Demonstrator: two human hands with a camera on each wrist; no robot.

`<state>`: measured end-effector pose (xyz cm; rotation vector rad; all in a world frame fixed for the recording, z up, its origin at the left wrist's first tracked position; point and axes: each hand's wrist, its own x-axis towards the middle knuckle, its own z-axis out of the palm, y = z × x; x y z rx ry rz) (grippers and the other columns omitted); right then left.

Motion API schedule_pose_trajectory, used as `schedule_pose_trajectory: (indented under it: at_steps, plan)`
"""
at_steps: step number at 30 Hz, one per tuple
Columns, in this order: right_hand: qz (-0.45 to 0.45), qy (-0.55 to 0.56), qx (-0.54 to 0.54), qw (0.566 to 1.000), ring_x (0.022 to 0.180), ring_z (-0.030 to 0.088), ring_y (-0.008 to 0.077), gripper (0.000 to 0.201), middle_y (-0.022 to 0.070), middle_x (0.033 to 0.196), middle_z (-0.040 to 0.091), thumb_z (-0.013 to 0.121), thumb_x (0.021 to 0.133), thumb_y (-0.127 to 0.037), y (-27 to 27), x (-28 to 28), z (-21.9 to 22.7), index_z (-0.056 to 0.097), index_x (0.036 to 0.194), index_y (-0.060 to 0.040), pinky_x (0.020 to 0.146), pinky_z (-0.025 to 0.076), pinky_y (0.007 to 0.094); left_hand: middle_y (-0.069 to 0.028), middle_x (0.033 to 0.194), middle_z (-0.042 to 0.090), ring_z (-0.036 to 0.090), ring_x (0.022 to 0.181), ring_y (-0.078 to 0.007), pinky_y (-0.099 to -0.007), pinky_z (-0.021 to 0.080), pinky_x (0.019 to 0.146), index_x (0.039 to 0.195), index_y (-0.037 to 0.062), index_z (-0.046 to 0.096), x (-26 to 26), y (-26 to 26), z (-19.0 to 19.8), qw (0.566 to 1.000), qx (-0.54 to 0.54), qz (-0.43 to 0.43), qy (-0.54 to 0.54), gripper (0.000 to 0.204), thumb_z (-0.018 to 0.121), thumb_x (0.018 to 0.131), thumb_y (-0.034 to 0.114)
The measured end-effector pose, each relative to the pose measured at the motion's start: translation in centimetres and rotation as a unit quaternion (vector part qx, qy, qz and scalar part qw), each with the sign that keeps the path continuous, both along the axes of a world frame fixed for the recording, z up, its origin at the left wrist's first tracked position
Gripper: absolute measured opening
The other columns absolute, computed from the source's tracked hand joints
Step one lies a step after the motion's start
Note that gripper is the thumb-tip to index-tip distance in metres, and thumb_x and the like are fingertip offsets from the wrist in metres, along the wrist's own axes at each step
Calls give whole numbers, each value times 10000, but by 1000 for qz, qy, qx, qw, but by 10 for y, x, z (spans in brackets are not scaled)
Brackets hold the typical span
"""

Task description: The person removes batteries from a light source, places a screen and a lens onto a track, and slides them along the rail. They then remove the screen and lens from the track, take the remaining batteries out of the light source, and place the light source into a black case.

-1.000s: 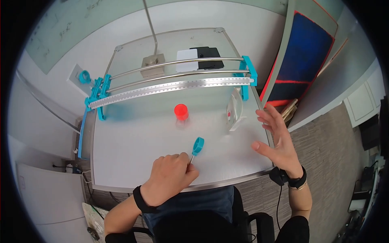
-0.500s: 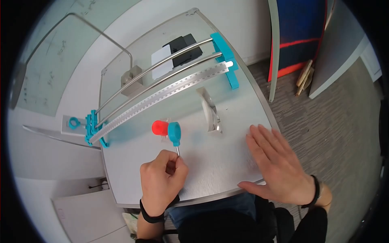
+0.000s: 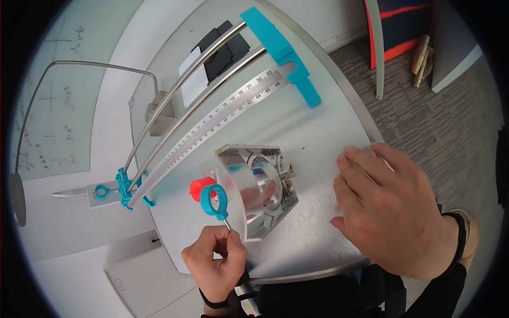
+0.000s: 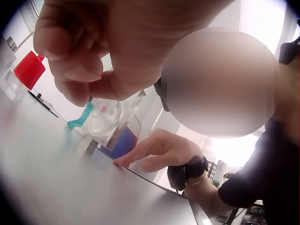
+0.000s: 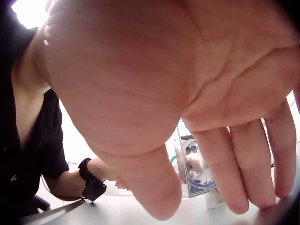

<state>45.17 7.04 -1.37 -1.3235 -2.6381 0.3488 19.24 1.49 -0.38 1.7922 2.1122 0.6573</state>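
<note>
left hand (image 3: 214,265) pinches teal ring (image 3: 216,213) by stem (image 3: 228,225) — lower end hidden

Pale table (image 3: 330,127), red-capped bottle (image 3: 199,188), clear panel (image 3: 245,192), teal-ended ruler frame (image 3: 214,122)

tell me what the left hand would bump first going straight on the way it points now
Probably the red-capped bottle, with the teal ring in the left hand leading; they overlap in the head view, but the depth is unclear.
</note>
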Motion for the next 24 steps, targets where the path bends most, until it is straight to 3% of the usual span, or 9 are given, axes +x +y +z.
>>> schedule_pose_trajectory:
  at_steps: [7,14,16,24]
  plan:
    - [-17,4,52,999,1174,650,365,530,275,1098,724,802,600,-230,-3,-13,-7,736,1012,97,976,534,492,-33,522,573,555,469,-87,-224,442,510,738,17,576,-1,3,-3,999,32,9,7,145,701,799,56]
    - [6,-2,43,999,1131,675,383,542,283,1052,730,787,573,-236,1,-10,-5,737,988,109,869,583,456,-28,518,552,513,465,-85,-226,417,506,714,20,564,-1,6,-3,997,42,54,28,153,692,776,77]
    - [8,-5,41,999,1134,677,386,549,284,1049,730,786,569,-242,1,-11,-8,737,988,109,850,590,450,-27,521,553,510,469,-85,-227,405,503,712,20,564,-4,8,-1,997,54,1,56,149,688,771,79]
    - [12,-6,54,998,1158,671,418,504,309,1057,716,748,654,-257,1,-11,-11,727,984,124,775,606,426,-19,544,574,526,479,-85,-224,408,507,710,27,556,-13,6,-4,996,54,-25,72,149,674,784,81]
